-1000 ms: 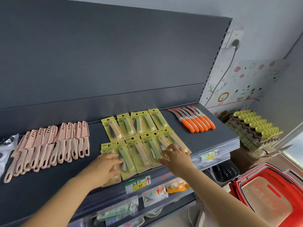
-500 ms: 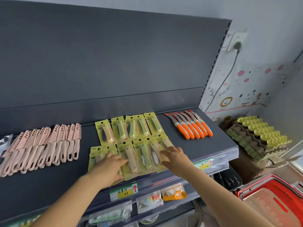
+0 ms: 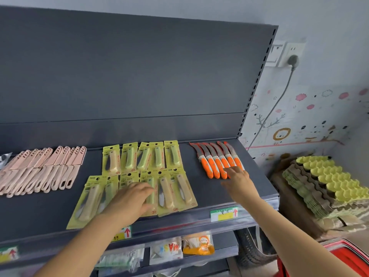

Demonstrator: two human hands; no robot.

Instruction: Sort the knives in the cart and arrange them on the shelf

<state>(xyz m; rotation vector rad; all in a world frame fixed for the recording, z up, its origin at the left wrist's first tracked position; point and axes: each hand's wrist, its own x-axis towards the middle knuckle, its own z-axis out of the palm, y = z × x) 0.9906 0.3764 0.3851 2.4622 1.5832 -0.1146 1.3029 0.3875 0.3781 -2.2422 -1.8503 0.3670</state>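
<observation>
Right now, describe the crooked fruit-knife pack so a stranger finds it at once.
On the dark grey shelf, between the pink knives and the orange-handled knives, lie two rows of yellow-green packs. It is the front row's far-left pack, beside the left hand. It alone lies tilted, closest to the front edge.

The left hand (image 3: 131,198) and the right hand (image 3: 238,179) are bare. The left forearm (image 3: 79,242) and right forearm (image 3: 289,232) are bare too, slender, uncovered right to the near edge of view. Finger details are blurred.
</observation>
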